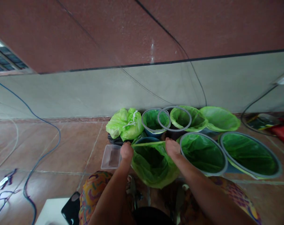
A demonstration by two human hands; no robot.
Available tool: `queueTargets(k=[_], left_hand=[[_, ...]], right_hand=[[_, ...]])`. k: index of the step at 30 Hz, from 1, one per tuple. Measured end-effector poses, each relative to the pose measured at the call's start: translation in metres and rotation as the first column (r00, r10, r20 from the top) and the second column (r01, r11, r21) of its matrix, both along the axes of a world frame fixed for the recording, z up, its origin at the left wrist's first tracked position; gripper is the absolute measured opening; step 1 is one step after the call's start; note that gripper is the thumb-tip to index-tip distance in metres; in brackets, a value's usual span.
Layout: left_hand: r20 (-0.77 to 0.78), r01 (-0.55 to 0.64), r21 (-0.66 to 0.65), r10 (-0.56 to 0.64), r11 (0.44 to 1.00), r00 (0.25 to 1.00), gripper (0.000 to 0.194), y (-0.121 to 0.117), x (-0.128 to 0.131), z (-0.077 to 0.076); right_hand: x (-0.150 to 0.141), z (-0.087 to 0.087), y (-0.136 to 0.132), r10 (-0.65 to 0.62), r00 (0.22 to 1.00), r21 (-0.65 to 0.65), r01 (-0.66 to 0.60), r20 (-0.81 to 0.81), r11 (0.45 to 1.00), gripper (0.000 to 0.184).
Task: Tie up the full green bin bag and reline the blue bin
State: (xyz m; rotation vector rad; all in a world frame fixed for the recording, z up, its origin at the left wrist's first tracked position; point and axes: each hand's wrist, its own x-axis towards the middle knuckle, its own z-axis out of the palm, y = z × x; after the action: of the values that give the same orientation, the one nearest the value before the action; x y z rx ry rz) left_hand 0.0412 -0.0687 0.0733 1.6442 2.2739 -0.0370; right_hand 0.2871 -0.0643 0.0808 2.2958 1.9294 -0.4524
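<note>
A green bin liner (153, 175) is stretched at its far edge between my two hands, its mouth gaping toward me. My left hand (127, 151) grips the left corner of that edge, and my right hand (172, 147) grips the right one. Just behind the liner shows the blue rim of a bin (146, 139), mostly hidden by the plastic. To the right of my right hand stands a lined bin with a grey ring (180, 150) around its mouth. A clear plastic box (109, 157) sits beside my left hand.
More green-lined bins stand along the wall and to the right (277, 164). Tied green bags (125, 123) lie at the back left. A loose grey ring (190, 117) rests across two bins. A blue cable (42, 156) crosses the floor; a black phone (71, 209) lies lower left.
</note>
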Motion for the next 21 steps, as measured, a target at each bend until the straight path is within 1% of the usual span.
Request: queueTargets(k=[3,6,9,12,14,15,18,19,20,21], left_hand=[[0.031,-0.019,-0.020,0.020,1.000,0.999,0.033,-0.001,-0.001,-0.001],[0.072,0.021,-0.041,-0.018,0.999,0.997,0.035,-0.003,0.007,-0.002],[0.063,0.083,-0.020,-0.081,0.996,0.995,0.035,-0.004,0.016,-0.003],[0.068,0.180,0.033,-0.182,0.983,0.981,0.033,-0.002,0.021,-0.005],[0.103,0.282,0.111,-0.293,0.953,0.950,0.031,-0.001,0.023,-0.007],[0.121,0.338,0.165,-0.360,0.926,0.925,0.029,0.000,0.025,-0.008],[0.154,0.468,0.325,-0.534,0.822,0.831,0.023,0.000,0.034,-0.008],[0.155,0.489,0.360,-0.568,0.794,0.808,0.022,0.000,0.037,-0.007],[0.154,0.501,0.377,-0.586,0.779,0.796,0.022,-0.001,0.040,-0.006],[0.150,0.507,0.373,-0.590,0.777,0.793,0.023,-0.002,0.043,-0.004]], right_hand=[[0.003,-0.001,-0.004,0.007,1.000,-0.093,-0.007,-0.005,0.996,0.038],[-0.001,-0.001,-0.007,-0.026,1.000,-0.140,0.024,-0.014,0.990,0.037],[-0.006,-0.002,-0.009,0.006,1.000,-0.090,-0.007,-0.008,0.996,0.045],[-0.010,-0.004,-0.010,0.108,0.993,0.021,-0.107,-0.046,0.994,0.051],[-0.014,-0.003,-0.009,0.219,0.970,0.112,-0.207,-0.104,0.972,0.056],[-0.016,-0.002,-0.009,0.280,0.951,0.161,-0.259,-0.129,0.952,0.058],[-0.026,0.005,-0.008,0.435,0.888,0.294,-0.379,-0.152,0.877,0.061],[-0.029,0.007,-0.007,0.474,0.869,0.319,-0.412,-0.146,0.853,0.057],[-0.032,0.009,-0.007,0.504,0.853,0.325,-0.443,-0.135,0.836,0.050],[-0.034,0.011,-0.007,0.522,0.845,0.309,-0.467,-0.122,0.828,0.040]])
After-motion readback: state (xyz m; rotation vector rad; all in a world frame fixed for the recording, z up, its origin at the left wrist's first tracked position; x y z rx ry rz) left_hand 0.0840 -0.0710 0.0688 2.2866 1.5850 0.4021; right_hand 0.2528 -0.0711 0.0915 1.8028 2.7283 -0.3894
